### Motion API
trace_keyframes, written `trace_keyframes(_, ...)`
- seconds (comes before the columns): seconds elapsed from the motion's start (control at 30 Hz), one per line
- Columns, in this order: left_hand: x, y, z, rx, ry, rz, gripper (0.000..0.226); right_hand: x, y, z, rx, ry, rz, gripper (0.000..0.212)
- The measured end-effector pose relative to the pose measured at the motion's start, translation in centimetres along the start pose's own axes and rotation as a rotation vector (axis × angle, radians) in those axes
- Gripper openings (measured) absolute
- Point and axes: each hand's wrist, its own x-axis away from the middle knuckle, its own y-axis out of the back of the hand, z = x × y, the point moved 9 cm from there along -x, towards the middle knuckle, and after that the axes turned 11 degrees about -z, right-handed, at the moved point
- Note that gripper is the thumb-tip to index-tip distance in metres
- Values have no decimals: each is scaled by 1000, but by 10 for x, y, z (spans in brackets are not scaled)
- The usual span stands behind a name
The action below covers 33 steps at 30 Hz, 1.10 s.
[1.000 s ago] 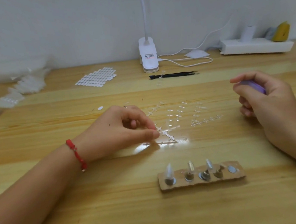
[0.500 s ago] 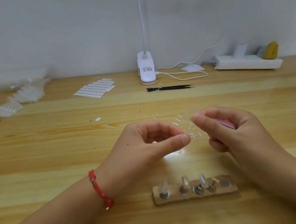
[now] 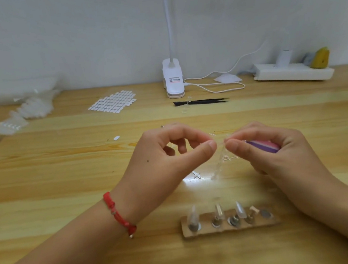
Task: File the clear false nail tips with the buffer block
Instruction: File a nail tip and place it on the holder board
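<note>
The left hand (image 3: 163, 161) and right hand (image 3: 278, 155) have come closer together over the desk (image 3: 46, 188). Both pinch the clear nail tip strip (image 3: 221, 161); the right one also grips the buffer block (image 3: 262, 145).

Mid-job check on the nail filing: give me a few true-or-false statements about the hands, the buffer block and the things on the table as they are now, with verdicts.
1. The right hand holds the purple and pink buffer block. True.
2. The clear nail-tip strip is pinched between the fingertips of the left hand and the right hand. True.
3. The black tweezers are in the left hand. False: they lie on the table in front of the lamp base.
4. The cardboard stand lies beyond the hands, by the wall. False: it lies nearer the person than the hands.
5. The left wrist wears a red bracelet. True.
</note>
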Motion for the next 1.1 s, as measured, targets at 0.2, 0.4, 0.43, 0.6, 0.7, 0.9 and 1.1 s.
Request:
trace_keyframes(0.2,4,-7,14,2,134,134,20,0,-5,-7,-13,-72,67,24)
trace_keyframes(0.4,6,-11,17,54,155,192,26,4,-14,-22,-17,-178,222,31)
trace_keyframes(0.43,6,-12,18,53,162,199,26,5,-16,-23,-28,-185,249,30)
trace_keyframes(0.6,8,-15,19,83,195,231,22,8,-18,-35,-41,-260,298,49)
trace_keyframes(0.7,4,-8,18,46,170,146,18,3,-10,-31,-32,-224,177,52)
trace_keyframes(0.9,4,0,2,-71,-20,-22,11,11,0,27,254,376,-9,9)
trace_keyframes(1.1,4,9,-2,9,-37,-126,12,-2,23,2,65,61,-175,23)
